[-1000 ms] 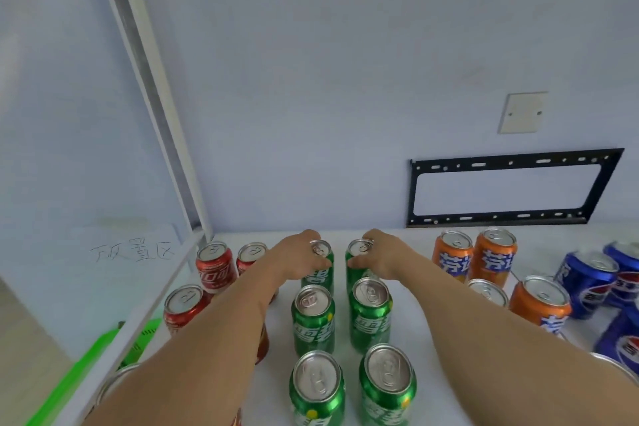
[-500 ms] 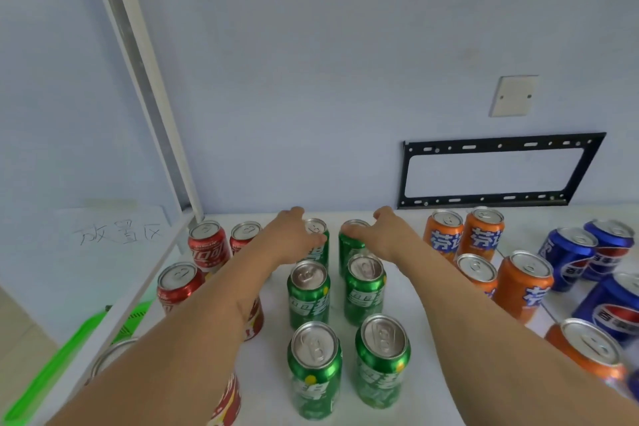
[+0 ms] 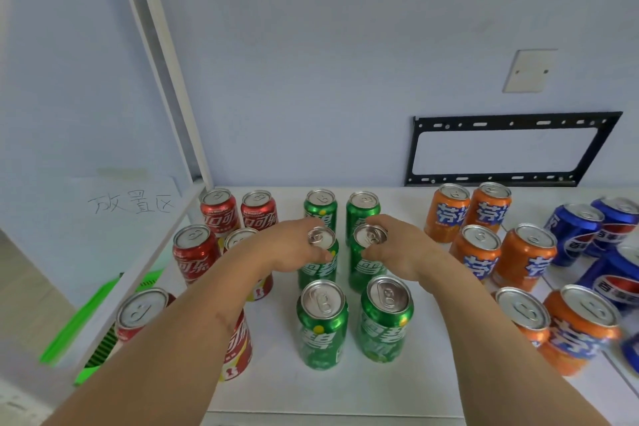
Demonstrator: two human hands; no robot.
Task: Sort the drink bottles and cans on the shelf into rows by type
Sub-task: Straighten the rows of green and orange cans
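My left hand (image 3: 294,245) wraps left middle green can (image 3: 320,258), my right hand (image 3: 397,249) wraps right middle green can (image 3: 368,258); both on shelf (image 3: 345,387). Back green pair (image 3: 321,209) just beyond fingertips, front green pair (image 3: 323,323) just below wrists. Risk: forearm clips red can (image 3: 237,349) under left arm, topples it. Risk: wrists nudge front pair off line. Risk: the two held cans knock together.

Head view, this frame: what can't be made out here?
- Second-row red can: mostly hidden by the left hand and forearm.
- Blue cans: cut off by the right edge, so their count is unknown.
- Green basket: contents hidden behind the shelf frame.
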